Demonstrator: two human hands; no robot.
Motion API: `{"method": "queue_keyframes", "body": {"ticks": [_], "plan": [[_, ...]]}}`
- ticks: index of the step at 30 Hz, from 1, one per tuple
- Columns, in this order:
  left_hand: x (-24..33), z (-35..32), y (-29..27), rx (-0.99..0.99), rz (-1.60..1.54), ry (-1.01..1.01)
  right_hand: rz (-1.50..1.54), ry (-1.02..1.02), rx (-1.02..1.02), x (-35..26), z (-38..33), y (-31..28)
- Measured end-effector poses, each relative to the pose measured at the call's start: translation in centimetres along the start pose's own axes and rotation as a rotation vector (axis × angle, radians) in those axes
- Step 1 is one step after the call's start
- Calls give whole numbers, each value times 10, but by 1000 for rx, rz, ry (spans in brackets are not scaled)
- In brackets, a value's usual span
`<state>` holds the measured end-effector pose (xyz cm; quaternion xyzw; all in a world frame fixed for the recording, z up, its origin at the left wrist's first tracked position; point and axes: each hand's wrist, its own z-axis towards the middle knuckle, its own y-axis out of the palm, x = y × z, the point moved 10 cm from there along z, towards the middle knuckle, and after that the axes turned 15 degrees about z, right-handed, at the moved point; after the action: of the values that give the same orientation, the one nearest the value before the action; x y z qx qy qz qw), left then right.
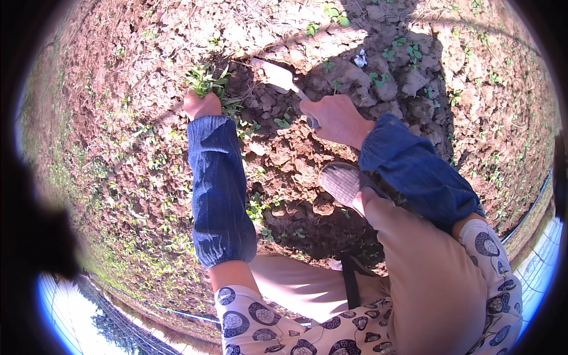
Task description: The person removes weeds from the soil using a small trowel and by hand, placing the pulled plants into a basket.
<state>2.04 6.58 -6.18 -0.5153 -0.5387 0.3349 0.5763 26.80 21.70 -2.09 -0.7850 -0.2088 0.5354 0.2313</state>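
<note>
My left hand (202,105) is closed round a bunch of green weeds (207,80), whose leaves stick out beyond the fist. To the right of it, my right hand (338,120) grips the handle of a trowel (277,76). The trowel's pale, sunlit blade points up and left, its tip close to the weeds and at the broken soil. Most of the handle is hidden inside my fingers. Dark, crumbly earth lies between the two hands. Both forearms wear blue sleeve covers.
Small seedlings (413,52) grow in the cloddy soil at the upper right. A white scrap (360,58) lies among the clods. My shoe (341,182) rests on the ground below the right hand. Low green plants (255,208) dot the soil beside the left sleeve.
</note>
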Motion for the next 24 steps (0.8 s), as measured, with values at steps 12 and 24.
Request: {"method": "queue_keyframes", "body": {"ticks": [12,24], "plan": [[-109,-181,-87,-303,-1307,-540,34,-45,49,-1,5,6],[-319,-525,-285,457,-1033,-699,27,-117,35,-47,26,6]]}}
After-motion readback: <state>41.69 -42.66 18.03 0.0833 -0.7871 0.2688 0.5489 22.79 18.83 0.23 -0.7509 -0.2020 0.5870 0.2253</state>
